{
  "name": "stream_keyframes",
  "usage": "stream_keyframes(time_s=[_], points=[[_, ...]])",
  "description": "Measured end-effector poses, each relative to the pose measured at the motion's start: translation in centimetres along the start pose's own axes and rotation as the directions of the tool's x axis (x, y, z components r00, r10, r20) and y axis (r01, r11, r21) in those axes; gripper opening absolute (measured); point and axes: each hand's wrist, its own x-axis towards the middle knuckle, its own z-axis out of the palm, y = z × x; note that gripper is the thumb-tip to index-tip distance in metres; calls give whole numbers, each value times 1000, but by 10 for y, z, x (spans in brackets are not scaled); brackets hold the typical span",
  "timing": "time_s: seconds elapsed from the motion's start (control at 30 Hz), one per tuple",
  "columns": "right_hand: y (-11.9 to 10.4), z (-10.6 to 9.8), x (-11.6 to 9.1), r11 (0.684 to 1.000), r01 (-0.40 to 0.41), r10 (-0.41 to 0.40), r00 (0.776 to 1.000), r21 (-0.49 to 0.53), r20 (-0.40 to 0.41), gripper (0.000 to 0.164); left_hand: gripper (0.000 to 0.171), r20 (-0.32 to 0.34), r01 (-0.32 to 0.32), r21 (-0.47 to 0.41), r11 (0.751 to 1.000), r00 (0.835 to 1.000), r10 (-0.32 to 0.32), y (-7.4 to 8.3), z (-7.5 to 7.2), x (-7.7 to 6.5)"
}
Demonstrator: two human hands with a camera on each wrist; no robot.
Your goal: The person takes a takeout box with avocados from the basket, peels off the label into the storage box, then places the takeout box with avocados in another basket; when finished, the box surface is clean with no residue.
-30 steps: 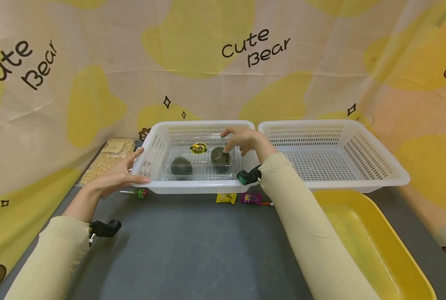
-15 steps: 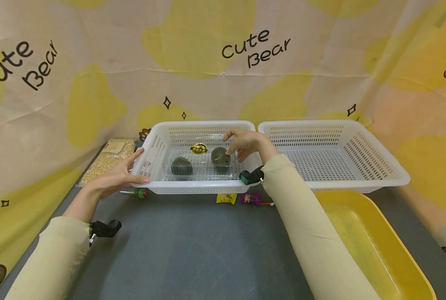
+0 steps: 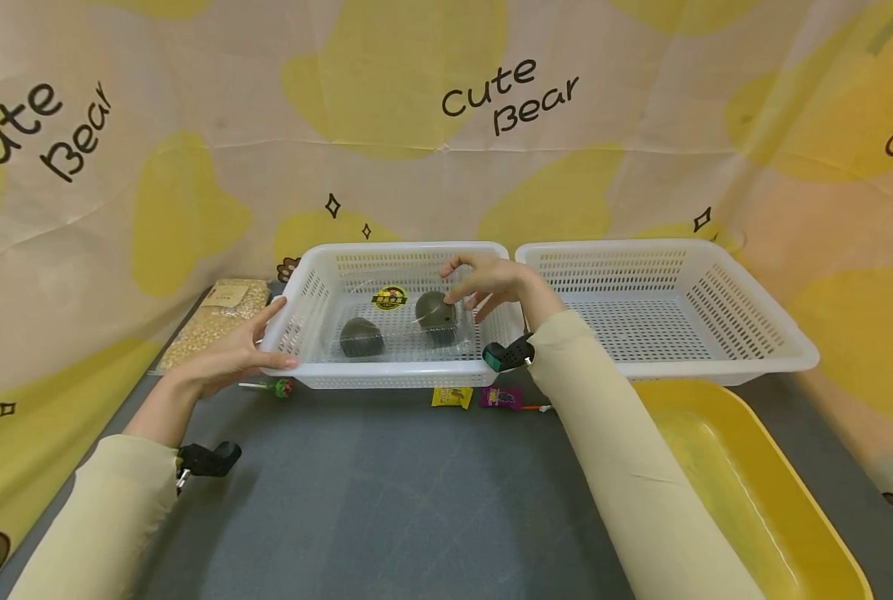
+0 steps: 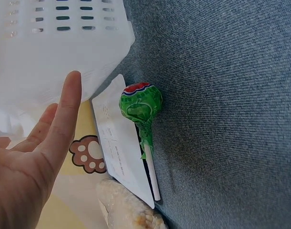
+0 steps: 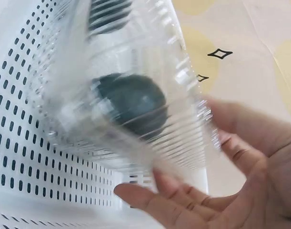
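Left hand (image 3: 224, 354): fingers extended and released, thumb laid against the near left corner of a white perforated plastic basket (image 3: 401, 374).

Right hand (image 3: 494, 283): fingers bent, grasping the right end of a clear rectangular plastic box (image 3: 398, 342). Box: inside that basket, bearing a black-and-yellow label (image 3: 389, 298) and containing two dark green rounded objects (image 3: 436, 315).

Beside the left hand: one green-and-red wrapped lollipop with white stick (image 4: 141, 105); behind it, a clear bag of pale yellow kernels (image 3: 206, 332).

Before the basket, on the grey tabletop (image 3: 378, 483): one yellow wrapped sweet (image 3: 452, 397), one purple wrapped sweet (image 3: 501, 398).

To the right: a second white perforated basket (image 3: 679, 369), and a yellow plastic tub (image 3: 716, 475) nearer the person.
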Motion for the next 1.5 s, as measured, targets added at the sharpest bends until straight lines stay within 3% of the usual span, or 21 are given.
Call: stream_keyframes(time_s=[0.13,0.37,0.7,0.93,1.23,1.5], points=[[-1,0,0,997,56,-55,998,52,-33,46,113,5,1,-3,1000,1000,-1,0,0,0],[-8,-1,-3,984,127,-106,981,123,-163,43,114,-2,1,4,1000,1000,-1,-2,2,1],[-17,2,-20,956,223,-173,953,189,-248,35,113,-2,9,15,1000,1000,-9,-2,3,2],[-26,-3,-43,914,315,-232,922,254,-308,29,113,-8,7,17,1000,1000,-7,2,2,2],[-29,-3,-81,860,380,-269,905,341,-330,30,114,-4,22,9,1000,1000,-22,0,1,4],[-20,-1,-124,854,396,-295,903,337,-313,32,114,3,15,11,1000,1000,-15,-1,0,3]])
